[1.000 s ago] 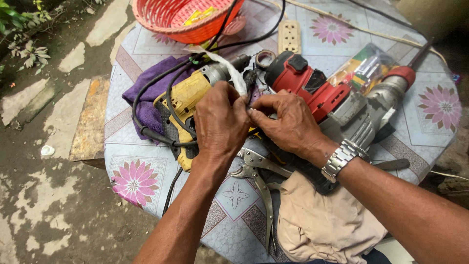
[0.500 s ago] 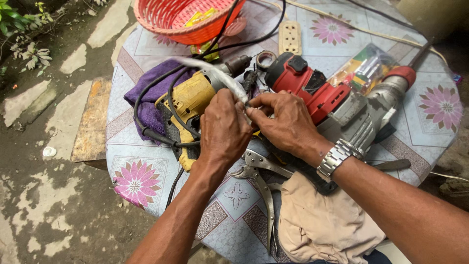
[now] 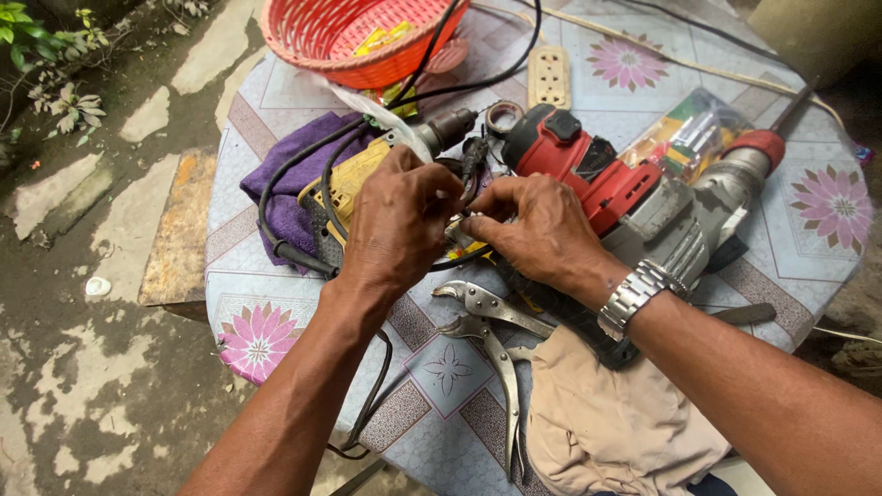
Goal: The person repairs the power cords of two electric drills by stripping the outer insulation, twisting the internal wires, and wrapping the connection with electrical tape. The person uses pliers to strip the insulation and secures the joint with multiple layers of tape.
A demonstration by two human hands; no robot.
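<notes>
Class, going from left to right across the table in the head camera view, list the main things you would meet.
Purple cloth → yellow power drill → left hand → right hand → red and grey rotary hammer drill → pink flower printed on the tablecloth.

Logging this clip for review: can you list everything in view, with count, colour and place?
basket: one, orange-red, top edge of table
power strip: one, cream, right of basket
yellow drill: one, yellow and black, under the left hand
cloth: one, purple, under the yellow drill
red drill: one, red and grey, right half of table
packet: one, clear with coloured contents, behind the red drill
pliers: one, silver, near edge of table
rag: one, beige, near edge, right of pliers
table: one, round, pale blue floral cover
left hand: one, on the yellow drill and its black cord
right hand: one, silver watch on wrist, fingertips at the cord
</notes>
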